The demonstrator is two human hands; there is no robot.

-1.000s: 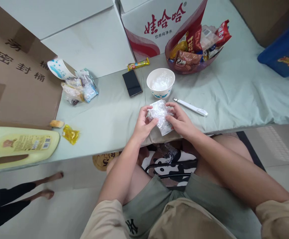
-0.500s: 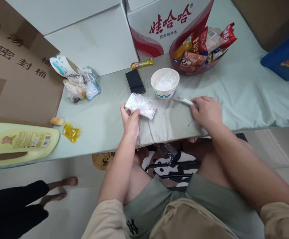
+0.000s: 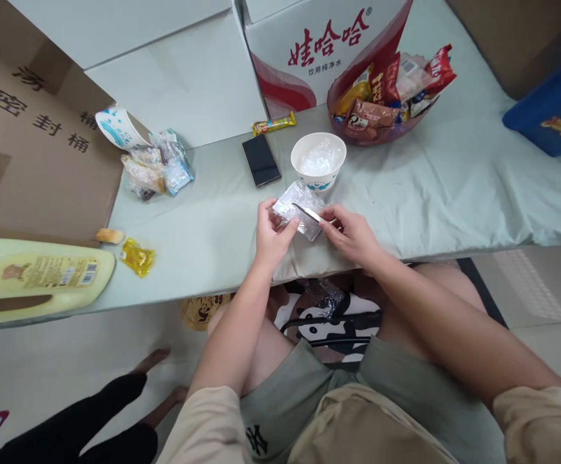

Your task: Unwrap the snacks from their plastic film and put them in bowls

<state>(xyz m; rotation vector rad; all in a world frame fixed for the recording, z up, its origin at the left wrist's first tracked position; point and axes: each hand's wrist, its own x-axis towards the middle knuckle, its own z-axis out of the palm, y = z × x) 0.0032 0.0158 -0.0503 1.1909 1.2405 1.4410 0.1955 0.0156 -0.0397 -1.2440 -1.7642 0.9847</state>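
In my left hand (image 3: pixel 273 233) is a flat whitish packet wrapped in clear plastic film (image 3: pixel 304 227), with the thumb on its near side. My right hand (image 3: pixel 352 235) grips a small knife with a pale handle (image 3: pixel 306 211), its slim blade pointing left across the top of the packet. Whether the blade touches the film I cannot tell. Just behind the packet stands a white paper bowl with a blue pattern (image 3: pixel 319 183), crumpled clear film inside it. A black phone (image 3: pixel 261 160) lies to the left of the bowl.
A pink bowl of packaged snacks (image 3: pixel 379 132) stands at the back. A yellow snack stick (image 3: pixel 274 124) lies by the boxes. Wrappers (image 3: pixel 157 167), a tipped paper cup (image 3: pixel 120 127) and a yellow jug (image 3: pixel 43 277) sit left. Another person's legs (image 3: pixel 116 412) show at lower left.
My right hand has brought the knife leftward from beside the bowl onto the packet. My left hand has shifted right with the packet. The other person's legs have moved right.
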